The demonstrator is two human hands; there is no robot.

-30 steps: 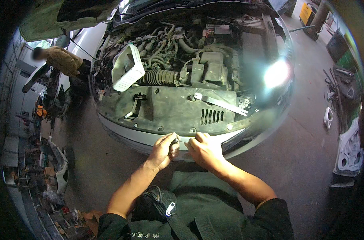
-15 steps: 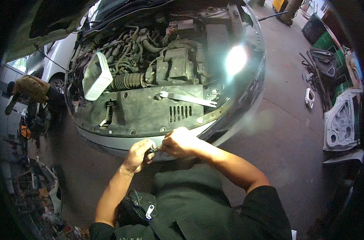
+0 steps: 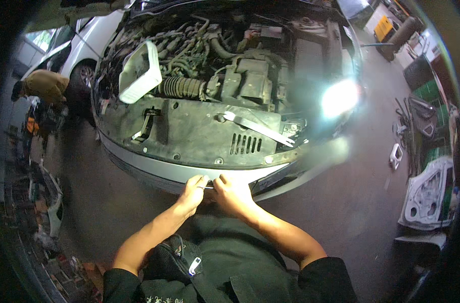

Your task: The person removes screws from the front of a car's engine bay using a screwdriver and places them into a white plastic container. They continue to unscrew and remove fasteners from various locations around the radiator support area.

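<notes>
My left hand and my right hand meet in front of the car's pale front bumper, both with curled fingers around a small dark item with a thin metal shaft, too small to name. Beyond them, a flat metal pry tool lies on the black plastic cover. A white rectangular plastic part rests tilted on the engine bay, left of centre. A bright lamp glares at the bay's right side.
At the left, a person in a brown top bends over beside a white car and piled parts. At the right stand a bare door panel, other loose parts and a yellow machine.
My hands stay together at the small item; my right fingers have shifted around it and turned. The person at the left has bent lower. The view has swung and shifted.
</notes>
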